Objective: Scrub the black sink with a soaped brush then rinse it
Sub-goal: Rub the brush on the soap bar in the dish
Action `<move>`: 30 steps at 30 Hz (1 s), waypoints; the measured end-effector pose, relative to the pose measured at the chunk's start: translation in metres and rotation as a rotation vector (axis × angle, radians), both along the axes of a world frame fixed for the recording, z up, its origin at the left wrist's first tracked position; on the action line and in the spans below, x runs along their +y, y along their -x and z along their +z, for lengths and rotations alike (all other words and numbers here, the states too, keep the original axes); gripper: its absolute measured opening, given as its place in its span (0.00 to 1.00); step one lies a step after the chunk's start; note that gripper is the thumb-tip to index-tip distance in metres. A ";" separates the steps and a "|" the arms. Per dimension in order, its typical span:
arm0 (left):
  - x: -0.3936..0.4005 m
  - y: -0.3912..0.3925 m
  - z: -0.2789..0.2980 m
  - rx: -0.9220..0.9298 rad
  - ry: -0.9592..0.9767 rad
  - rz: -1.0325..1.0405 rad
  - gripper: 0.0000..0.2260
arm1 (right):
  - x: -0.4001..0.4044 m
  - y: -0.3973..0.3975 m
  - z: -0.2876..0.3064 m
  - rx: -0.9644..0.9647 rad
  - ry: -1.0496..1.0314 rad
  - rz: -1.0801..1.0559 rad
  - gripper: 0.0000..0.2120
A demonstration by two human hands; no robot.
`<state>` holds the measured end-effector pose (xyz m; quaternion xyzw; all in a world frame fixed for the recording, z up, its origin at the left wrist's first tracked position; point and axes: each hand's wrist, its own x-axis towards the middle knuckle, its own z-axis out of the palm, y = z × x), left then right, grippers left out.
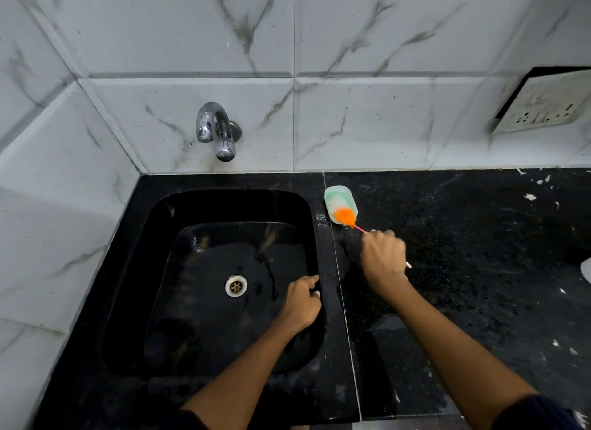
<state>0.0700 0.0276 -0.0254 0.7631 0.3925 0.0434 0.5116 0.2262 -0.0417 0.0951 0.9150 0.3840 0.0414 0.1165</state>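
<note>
Right hand grips the brush, bristles in the dish ahead; left hand, loosely curled, empty, rests on the sink rim.

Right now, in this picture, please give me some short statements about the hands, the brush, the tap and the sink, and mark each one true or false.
1. The right hand holds the brush. True.
2. The orange brush head is inside the sink. False: it rests in the soap dish on the counter, right of the sink.
3. The left hand rests at the sink's right rim. True.
4. Water is running from the tap. False: no stream shows.
5. The drain is covered by a plug. False: its holes show.
</note>
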 end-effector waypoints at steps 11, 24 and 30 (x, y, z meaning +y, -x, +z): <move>-0.001 0.001 0.002 0.010 0.013 -0.011 0.21 | 0.005 -0.017 0.015 0.238 -0.030 0.008 0.11; -0.002 0.001 0.007 0.046 0.028 -0.032 0.22 | 0.014 -0.048 0.012 1.588 -0.754 -0.977 0.17; -0.003 0.002 0.008 0.050 0.037 -0.034 0.23 | 0.012 -0.017 0.012 0.411 -0.320 -0.372 0.13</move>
